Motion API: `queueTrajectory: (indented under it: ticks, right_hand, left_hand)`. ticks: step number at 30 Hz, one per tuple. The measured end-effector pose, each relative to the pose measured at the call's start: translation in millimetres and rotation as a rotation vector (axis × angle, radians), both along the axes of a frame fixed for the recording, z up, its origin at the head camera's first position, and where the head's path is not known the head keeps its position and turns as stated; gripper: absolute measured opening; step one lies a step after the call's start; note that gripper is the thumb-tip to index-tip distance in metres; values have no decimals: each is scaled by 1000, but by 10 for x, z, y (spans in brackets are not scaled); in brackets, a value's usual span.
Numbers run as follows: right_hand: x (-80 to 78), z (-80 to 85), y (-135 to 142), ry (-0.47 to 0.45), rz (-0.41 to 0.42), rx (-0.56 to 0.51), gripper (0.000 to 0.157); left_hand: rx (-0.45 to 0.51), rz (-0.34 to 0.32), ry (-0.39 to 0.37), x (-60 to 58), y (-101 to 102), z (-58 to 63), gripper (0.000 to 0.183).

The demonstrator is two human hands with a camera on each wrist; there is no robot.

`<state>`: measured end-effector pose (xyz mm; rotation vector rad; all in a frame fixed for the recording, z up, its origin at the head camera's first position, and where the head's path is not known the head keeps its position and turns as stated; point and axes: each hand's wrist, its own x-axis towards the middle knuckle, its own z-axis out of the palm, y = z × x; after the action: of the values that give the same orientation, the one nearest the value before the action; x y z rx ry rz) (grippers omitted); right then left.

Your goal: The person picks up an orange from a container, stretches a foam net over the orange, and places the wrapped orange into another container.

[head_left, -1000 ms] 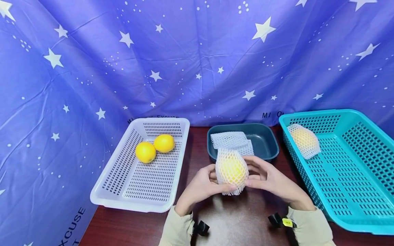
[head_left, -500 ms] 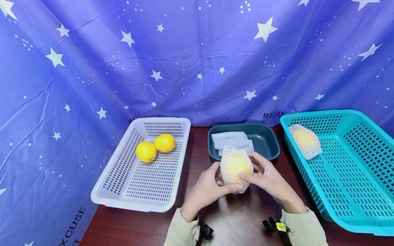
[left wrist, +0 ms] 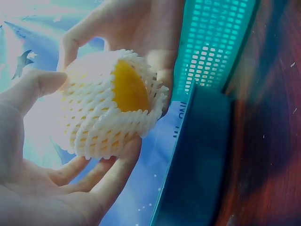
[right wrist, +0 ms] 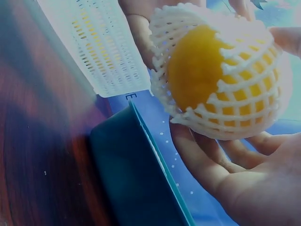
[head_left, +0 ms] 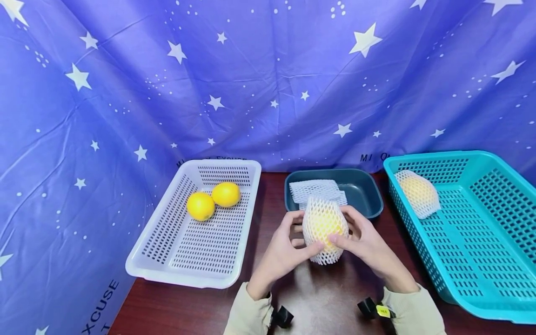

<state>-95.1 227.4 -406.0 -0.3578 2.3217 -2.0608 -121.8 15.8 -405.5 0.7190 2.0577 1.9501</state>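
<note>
Both hands hold one yellow-orange fruit, an orange by its look (right wrist: 193, 68), inside a white foam net sleeve (head_left: 325, 232). My left hand (head_left: 281, 249) grips its left side, thumb in front and fingers behind. From the right, my right hand (head_left: 368, 244) grips it the same way, its thumb pressing the net's near face. The two thumb tips lie close together. In both wrist views one end of the net gapes and bare peel shows there. The fruit is held up in front of the dark bin (head_left: 364, 197).
Two unwrapped oranges (head_left: 201, 206) lie in a white basket (head_left: 138, 270) at left. White foam nets (head_left: 316, 190) lie in the dark bin. At right, a teal basket (head_left: 465, 251) holds a netted fruit (head_left: 418, 193). A starry blue curtain (head_left: 251, 70) hangs behind the table (head_left: 167, 309).
The netted orange has shifted slightly right and turned more upright. My right thumb has moved from its side onto its near face; both hands keep their grip.
</note>
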Motion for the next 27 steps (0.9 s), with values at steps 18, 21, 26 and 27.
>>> queueTrajectory:
  ticks: [18,21,26,27]
  right_hand:
    - [99,125,-77,-43,-61,48,55]
    - [122,191,-64,-39,-108,52,55]
    - [136,276,-26,-32,-160,95,53]
    - [139,289,-16,-34,-175,119,53]
  left_hand:
    - [0,85,23,31,127,60,60]
    - [18,79,39,31,191,94,58]
    - [78,50,39,40,281,146,58]
    - [89,45,37,42,297,151,58]
